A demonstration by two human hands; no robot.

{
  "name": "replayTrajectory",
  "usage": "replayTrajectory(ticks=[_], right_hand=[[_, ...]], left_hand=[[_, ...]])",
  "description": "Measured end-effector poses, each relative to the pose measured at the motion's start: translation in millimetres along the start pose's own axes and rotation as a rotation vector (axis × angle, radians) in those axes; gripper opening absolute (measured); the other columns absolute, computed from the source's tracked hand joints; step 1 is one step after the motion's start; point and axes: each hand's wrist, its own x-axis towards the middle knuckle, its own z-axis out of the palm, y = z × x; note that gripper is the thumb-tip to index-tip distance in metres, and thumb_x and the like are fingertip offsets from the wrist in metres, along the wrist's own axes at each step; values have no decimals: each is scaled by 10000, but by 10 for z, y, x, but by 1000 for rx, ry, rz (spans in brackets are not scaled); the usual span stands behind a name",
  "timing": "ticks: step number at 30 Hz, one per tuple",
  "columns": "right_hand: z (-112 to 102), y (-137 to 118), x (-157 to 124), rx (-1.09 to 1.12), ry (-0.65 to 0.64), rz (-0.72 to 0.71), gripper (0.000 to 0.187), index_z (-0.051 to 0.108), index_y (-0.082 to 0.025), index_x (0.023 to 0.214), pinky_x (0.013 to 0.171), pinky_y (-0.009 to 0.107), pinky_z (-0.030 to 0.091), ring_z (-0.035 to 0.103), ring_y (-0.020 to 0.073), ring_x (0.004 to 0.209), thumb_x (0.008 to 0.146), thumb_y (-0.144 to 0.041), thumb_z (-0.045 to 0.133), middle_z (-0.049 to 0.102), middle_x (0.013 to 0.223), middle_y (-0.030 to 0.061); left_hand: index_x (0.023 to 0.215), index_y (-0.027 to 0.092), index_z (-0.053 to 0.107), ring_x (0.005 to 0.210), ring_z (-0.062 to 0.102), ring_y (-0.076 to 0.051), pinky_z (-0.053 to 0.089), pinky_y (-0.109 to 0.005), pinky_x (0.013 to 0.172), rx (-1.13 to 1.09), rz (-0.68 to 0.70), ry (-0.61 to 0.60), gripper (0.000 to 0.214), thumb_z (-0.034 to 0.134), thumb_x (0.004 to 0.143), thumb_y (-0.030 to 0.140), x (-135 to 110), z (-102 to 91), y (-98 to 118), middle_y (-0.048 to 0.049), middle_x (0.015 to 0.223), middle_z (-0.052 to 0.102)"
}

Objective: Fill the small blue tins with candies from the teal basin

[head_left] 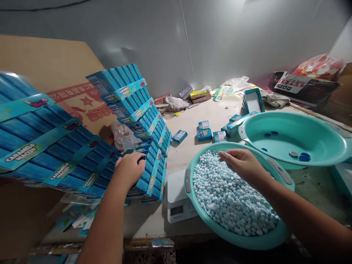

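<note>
Grip unclear, L hand [131,169] on blue boxes [151,172]; R hand [243,165] w/ fingertips pinched over candies [231,205] in green bowl [233,239], can't tell if holding any. Scale [176,189] btwn boxes & bowl.

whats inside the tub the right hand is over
The tub holds small white and pale-blue pieces. The right hand and forearm hide some; the tub's floor is covered by the heap.
</note>
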Motion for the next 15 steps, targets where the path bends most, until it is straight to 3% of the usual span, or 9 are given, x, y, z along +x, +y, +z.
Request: replayTrajectory(ticks=[3,6,8,9,12,15], right_hand=[[8,18,12,30,-13,26,469,689,-177,740,462,262,172,288,92,477,816,-638,638,362,518,-44],[33,3,23,184,-43,77,464,667,-165,752,457,250,185,313,79,476,814,-625,653,404,549,-40],[57,-21,24,323,-72,126,459,629,-163,729,450,239,193,321,69,478,803,-615,672,422,581,-39],[68,-31,25,389,-78,152,461,606,-164,713,446,232,200,321,65,481,794,-611,684,422,594,-39],[81,-29,36,544,-46,252,438,558,-177,708,445,216,263,346,70,502,760,-573,736,435,622,-39],[49,15,77,569,-10,284,384,538,-197,730,437,227,323,386,99,506,781,-536,711,454,615,-26]], left_hand=[[1013,229,712,1225,572,-343,274,-578,1126,-33,-78,-8,330,432,854,298,7,-37,70,-104,1272,681],[975,204,716,1182,585,-377,227,-666,1111,-73,-99,109,318,441,895,344,-127,-73,452,-143,1176,705],[1025,209,704,1140,611,-291,372,-517,1084,-332,115,314,290,461,929,335,-296,-49,896,-111,1127,713],[1065,210,692,1075,636,-241,448,-432,1021,-515,259,334,285,467,948,339,-390,-14,1148,-92,1105,715],[1118,213,672,827,658,-166,541,-318,789,-862,511,214,268,576,928,376,-615,159,1859,-51,961,718],[1188,196,644,986,642,-215,544,-368,878,-818,710,187,327,645,876,298,-679,344,2265,-82,1051,692]])
